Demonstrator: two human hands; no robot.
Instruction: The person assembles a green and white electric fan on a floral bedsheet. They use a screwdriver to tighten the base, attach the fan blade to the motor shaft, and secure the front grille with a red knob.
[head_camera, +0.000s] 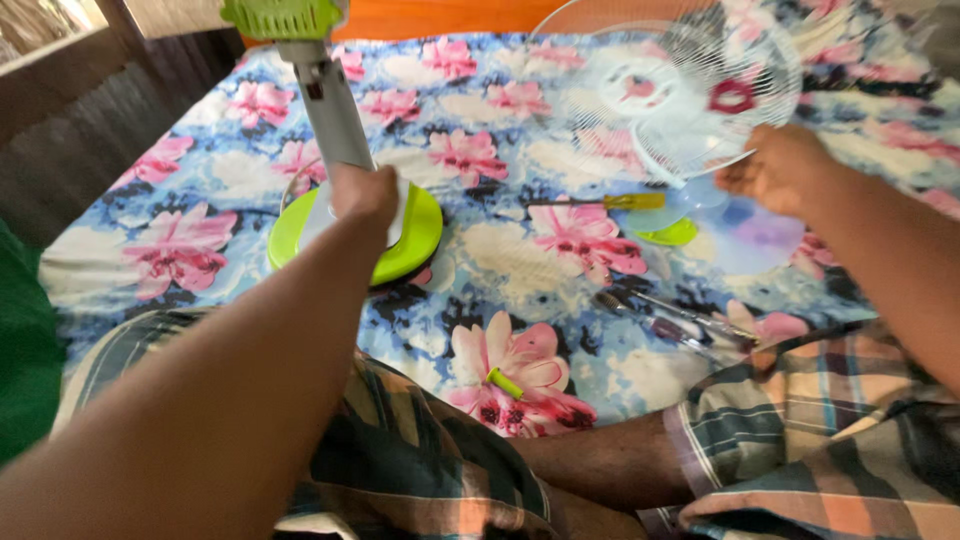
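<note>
Right of the fan base (400, 240), open floral sheet (480, 260) runs to the screwdriver (600, 202); beyond it, the wire fan guard (670, 90) blocks passage.

A single head-worn camera is looking steeply down and forward from close above the wearer's crossed legs (560, 470), taking in both forearms and the flowered sheet (480, 130) stretching away toward a wooden edge (430, 18) at the top.
</note>
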